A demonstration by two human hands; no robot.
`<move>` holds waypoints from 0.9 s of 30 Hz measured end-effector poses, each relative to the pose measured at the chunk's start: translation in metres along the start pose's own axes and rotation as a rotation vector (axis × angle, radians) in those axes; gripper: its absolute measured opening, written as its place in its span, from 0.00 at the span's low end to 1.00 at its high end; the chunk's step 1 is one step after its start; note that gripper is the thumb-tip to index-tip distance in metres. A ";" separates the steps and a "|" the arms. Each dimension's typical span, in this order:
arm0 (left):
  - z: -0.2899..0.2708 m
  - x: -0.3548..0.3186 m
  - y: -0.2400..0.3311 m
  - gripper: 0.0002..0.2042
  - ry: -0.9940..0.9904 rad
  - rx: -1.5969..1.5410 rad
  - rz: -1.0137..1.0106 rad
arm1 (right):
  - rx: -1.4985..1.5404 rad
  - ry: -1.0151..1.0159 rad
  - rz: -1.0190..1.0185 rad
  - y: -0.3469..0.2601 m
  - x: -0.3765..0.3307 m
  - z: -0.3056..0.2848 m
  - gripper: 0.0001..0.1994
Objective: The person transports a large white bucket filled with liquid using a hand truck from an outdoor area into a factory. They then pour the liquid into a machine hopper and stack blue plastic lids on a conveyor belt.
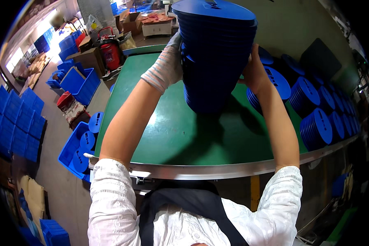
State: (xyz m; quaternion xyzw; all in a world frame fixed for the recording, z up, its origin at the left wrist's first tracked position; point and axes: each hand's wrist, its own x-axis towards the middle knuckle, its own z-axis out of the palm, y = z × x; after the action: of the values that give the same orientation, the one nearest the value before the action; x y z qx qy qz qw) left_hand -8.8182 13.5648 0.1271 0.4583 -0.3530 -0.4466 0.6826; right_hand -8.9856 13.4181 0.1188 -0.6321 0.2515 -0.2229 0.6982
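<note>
Both hands clamp a tall stack of blue discs (215, 53) above the green table (172, 135): gloved left hand (168, 61), bare right hand (254, 71). Floor crate (67, 153) holds discs. Disc rows (315, 119) line the table's right.

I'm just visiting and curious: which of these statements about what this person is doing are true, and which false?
1. Both hands grip a tall stack of blue discs. True.
2. The left hand is bare. False: it wears a knitted glove; the right hand is bare.
3. The table top is red. False: it is green.
4. More blue discs lie in rows to the right. True.
5. A blue crate on the floor holds discs. True.
</note>
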 end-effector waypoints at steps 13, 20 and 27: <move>-0.061 0.017 -0.091 0.40 0.009 -0.356 -0.131 | -0.134 0.164 0.007 0.020 0.018 -0.008 0.41; -0.067 0.012 -0.097 0.35 -0.011 -0.265 -0.221 | -0.133 0.140 -0.011 0.022 0.015 -0.015 0.40; -0.072 0.010 -0.102 0.39 -0.155 -0.324 -0.209 | -0.081 -0.007 0.026 0.032 0.017 -0.014 0.43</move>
State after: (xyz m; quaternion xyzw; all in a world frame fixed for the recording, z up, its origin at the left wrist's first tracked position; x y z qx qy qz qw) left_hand -8.7798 13.5596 0.0084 0.3409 -0.2783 -0.6000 0.6681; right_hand -8.9811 13.3998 0.0847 -0.6574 0.2659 -0.2011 0.6758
